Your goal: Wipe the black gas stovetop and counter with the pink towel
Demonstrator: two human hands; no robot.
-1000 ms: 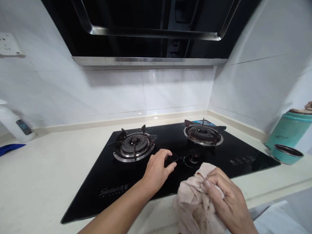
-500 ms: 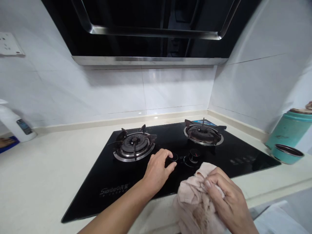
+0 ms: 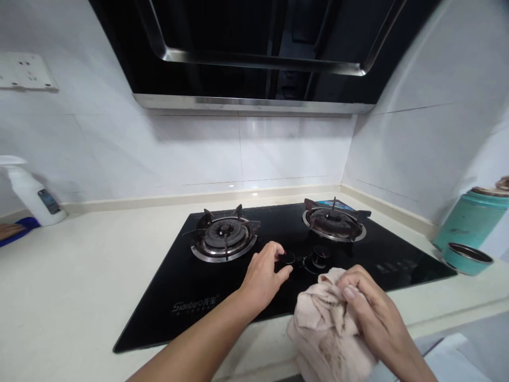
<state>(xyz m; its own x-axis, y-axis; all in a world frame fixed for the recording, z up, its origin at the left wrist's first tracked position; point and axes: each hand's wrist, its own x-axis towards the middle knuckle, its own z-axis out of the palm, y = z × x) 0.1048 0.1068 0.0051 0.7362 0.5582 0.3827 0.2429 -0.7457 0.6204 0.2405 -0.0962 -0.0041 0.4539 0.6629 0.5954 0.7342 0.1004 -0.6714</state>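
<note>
Here on the glossy black cooktop [image 3: 155, 318], the left burner [image 3: 225, 233] is ringed by bright metal; the left hand's [image 3: 260, 278] thumb and forefinger are held parted at the dark, round left knob [image 3: 288, 258], and whether it is gripped cannot be told. Next, the right knob [image 3: 321, 255] is marked with red. Now, by the front edge, the pale pink cloth [image 3: 316, 313], crumpled, brown-stained, is pinched firmly by the right hand [image 3: 374, 302].
</note>
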